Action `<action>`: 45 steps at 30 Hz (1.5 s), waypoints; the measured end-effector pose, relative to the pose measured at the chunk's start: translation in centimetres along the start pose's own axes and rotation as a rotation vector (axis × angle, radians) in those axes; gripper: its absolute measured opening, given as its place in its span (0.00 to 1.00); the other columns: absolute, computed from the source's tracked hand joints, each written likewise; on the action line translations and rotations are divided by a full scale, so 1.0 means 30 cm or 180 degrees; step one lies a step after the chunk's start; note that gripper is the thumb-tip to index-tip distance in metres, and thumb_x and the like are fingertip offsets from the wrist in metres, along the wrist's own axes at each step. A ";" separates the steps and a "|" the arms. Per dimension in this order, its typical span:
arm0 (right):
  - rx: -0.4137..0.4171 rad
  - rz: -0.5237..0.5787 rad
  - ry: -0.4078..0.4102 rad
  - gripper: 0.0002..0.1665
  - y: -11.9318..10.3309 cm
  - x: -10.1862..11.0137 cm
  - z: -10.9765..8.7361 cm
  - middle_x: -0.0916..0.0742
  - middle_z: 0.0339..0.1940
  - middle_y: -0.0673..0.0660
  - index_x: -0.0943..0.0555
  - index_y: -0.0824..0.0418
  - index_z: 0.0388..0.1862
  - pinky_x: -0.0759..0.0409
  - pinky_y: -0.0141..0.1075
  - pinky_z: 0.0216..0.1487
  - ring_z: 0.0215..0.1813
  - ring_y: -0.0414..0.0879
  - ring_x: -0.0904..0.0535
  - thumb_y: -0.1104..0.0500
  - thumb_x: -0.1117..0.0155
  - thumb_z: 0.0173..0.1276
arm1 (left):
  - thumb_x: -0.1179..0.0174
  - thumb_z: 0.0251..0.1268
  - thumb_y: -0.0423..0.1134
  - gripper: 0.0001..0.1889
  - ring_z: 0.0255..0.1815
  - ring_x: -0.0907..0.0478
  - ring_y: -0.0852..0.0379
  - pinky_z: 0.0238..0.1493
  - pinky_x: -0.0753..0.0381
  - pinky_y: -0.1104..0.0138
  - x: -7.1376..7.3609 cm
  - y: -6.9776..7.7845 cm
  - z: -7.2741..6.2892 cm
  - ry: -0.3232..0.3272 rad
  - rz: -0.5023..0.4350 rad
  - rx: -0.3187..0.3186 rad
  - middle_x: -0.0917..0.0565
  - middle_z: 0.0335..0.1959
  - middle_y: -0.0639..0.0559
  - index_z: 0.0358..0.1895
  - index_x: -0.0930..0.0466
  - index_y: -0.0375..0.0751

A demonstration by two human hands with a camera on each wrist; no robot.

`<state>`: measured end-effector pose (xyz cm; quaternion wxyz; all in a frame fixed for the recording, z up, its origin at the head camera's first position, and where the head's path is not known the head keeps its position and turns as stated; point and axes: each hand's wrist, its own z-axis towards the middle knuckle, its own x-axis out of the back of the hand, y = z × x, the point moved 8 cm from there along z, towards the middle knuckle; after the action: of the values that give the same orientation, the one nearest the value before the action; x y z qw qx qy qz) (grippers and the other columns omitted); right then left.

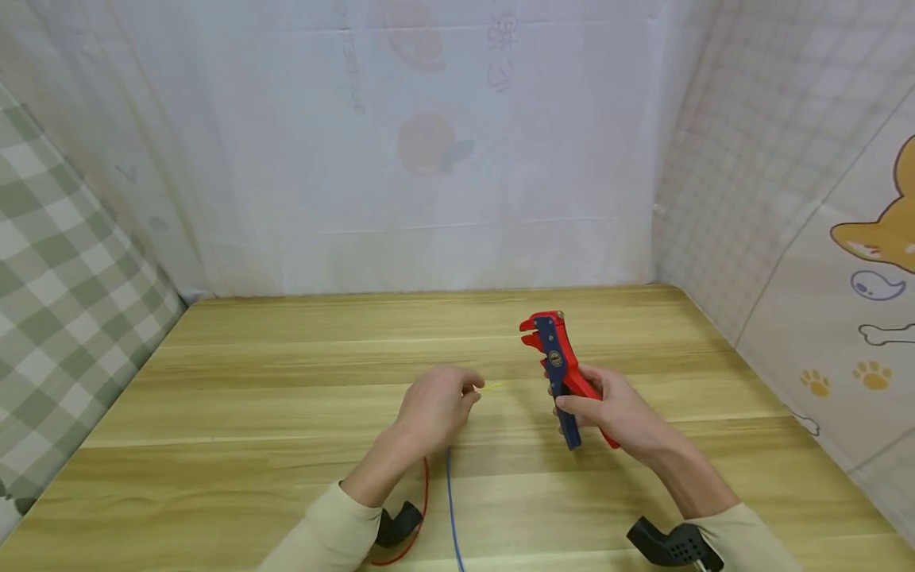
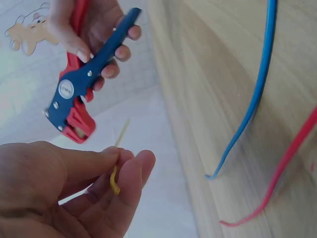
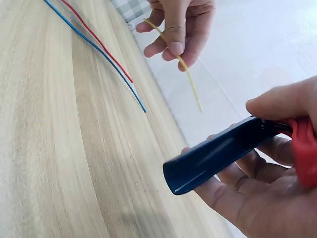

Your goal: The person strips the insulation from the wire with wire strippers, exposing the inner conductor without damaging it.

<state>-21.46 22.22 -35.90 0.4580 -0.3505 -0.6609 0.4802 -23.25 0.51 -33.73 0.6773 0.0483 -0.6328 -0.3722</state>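
Note:
My left hand point(image 1: 438, 407) pinches a short yellow wire point(image 3: 183, 63) between thumb and fingertips, above the table. One end of the wire points right, toward the tool. In my right hand point(image 1: 616, 409) I hold a red and blue wire stripper point(image 1: 554, 353) by its handles, its red jaws facing up and to the left. The right wrist view shows the fingers under the blue handle point(image 3: 213, 158). A gap separates the yellow wire from the stripper's jaws.
On the wooden table point(image 1: 286, 357) lie a blue wire point(image 2: 252, 106) and a red wire point(image 2: 280, 178), below the left hand in the head view. A white curtain point(image 1: 300, 159) hangs behind the table, and a green checked cloth point(image 1: 64, 318) hangs at the left.

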 end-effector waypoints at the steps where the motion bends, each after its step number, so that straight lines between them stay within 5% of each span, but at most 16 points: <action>1: 0.0066 0.0036 -0.0020 0.35 -0.006 -0.007 0.004 0.16 0.56 0.72 0.36 0.76 0.76 0.13 0.41 0.51 0.48 0.58 0.12 0.59 0.38 0.80 | 0.34 0.70 0.31 0.07 0.34 0.13 0.58 0.33 0.18 0.67 0.009 -0.006 -0.003 0.0041 -0.0047 0.0009 0.08 0.39 0.52 0.47 0.09 0.41; 6: 0.0264 0.0149 -0.0124 0.33 -0.025 -0.044 0.014 0.16 0.60 0.73 0.38 0.72 0.77 0.14 0.39 0.57 0.55 0.59 0.11 0.57 0.42 0.83 | 0.35 0.73 0.31 0.06 0.25 0.17 0.65 0.33 0.21 0.70 0.051 -0.031 -0.016 0.0230 -0.0389 0.0057 0.08 0.38 0.50 0.46 0.09 0.39; 9: 0.0371 0.0225 -0.0206 0.31 -0.031 -0.064 0.017 0.13 0.55 0.68 0.39 0.70 0.77 0.13 0.40 0.57 0.51 0.56 0.10 0.57 0.44 0.85 | 0.36 0.74 0.32 0.04 0.22 0.17 0.66 0.29 0.24 0.72 0.076 -0.032 -0.020 0.0297 -0.0548 0.0057 0.09 0.37 0.50 0.44 0.11 0.39; 15: 0.0548 0.0318 -0.0445 0.20 -0.032 -0.092 0.021 0.13 0.41 0.59 0.31 0.72 0.65 0.10 0.44 0.49 0.40 0.51 0.12 0.59 0.45 0.85 | 0.35 0.75 0.33 0.02 0.23 0.17 0.65 0.27 0.25 0.71 0.129 -0.036 -0.026 0.0428 -0.0614 0.0104 0.10 0.37 0.53 0.42 0.13 0.43; 22: 0.0680 0.0456 -0.0774 0.10 -0.032 -0.107 0.011 0.13 0.38 0.55 0.25 0.69 0.55 0.09 0.46 0.48 0.38 0.49 0.10 0.63 0.49 0.86 | 0.35 0.74 0.33 0.03 0.24 0.18 0.66 0.29 0.23 0.69 0.153 -0.042 -0.024 0.0528 -0.0566 0.0083 0.10 0.38 0.53 0.42 0.14 0.46; 45: 0.0583 0.0577 -0.1026 0.19 -0.010 -0.127 0.007 0.14 0.34 0.52 0.28 0.78 0.48 0.09 0.44 0.41 0.33 0.45 0.11 0.60 0.54 0.89 | 0.34 0.74 0.34 0.02 0.22 0.23 0.66 0.26 0.26 0.71 0.131 -0.019 -0.018 0.0471 -0.0498 -0.0026 0.09 0.36 0.52 0.42 0.13 0.45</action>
<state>-20.38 18.61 -36.65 0.3312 -0.2840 -0.6450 0.6274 -23.33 -2.35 -30.92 0.6912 0.1222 -0.5738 -0.4220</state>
